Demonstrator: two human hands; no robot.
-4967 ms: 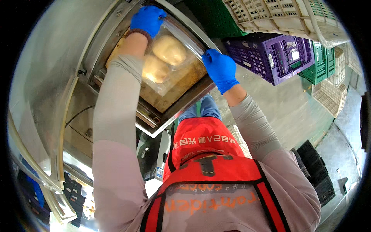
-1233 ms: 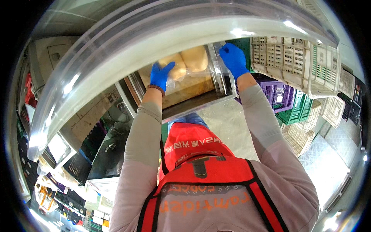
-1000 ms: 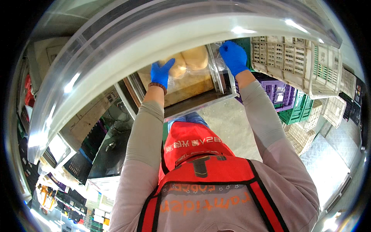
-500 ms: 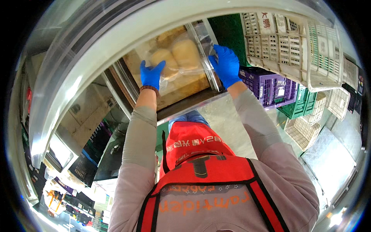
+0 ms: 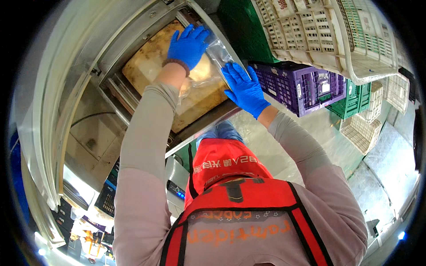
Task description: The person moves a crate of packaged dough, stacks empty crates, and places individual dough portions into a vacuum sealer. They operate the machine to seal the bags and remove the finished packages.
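Note:
My left hand [image 5: 188,43], in a blue glove, lies with fingers spread over the far part of a clear plastic bag [image 5: 211,79]. Pale yellow rounded pieces [image 5: 203,66] in the bag are partly hidden by that hand and wrist. Under the bag is a stained, yellowish board [image 5: 197,113] inside a metal chamber, which looks like a vacuum sealer. My right hand [image 5: 245,88], also blue-gloved, has its fingers stretched flat along the chamber's right edge, by the bag's loose end [image 5: 220,52]. Neither hand grips anything that I can see.
The chamber's raised lid [image 5: 57,102] curves along the left. To the right are a purple crate [image 5: 295,86], a large white crate [image 5: 306,37] above it, a green crate [image 5: 355,99] and a smaller white crate [image 5: 361,133] on the floor.
My left hand has moved from the bag's left side to its far part, covering more of the pieces. My right hand has turned from curled at the bag's end to stretched flat.

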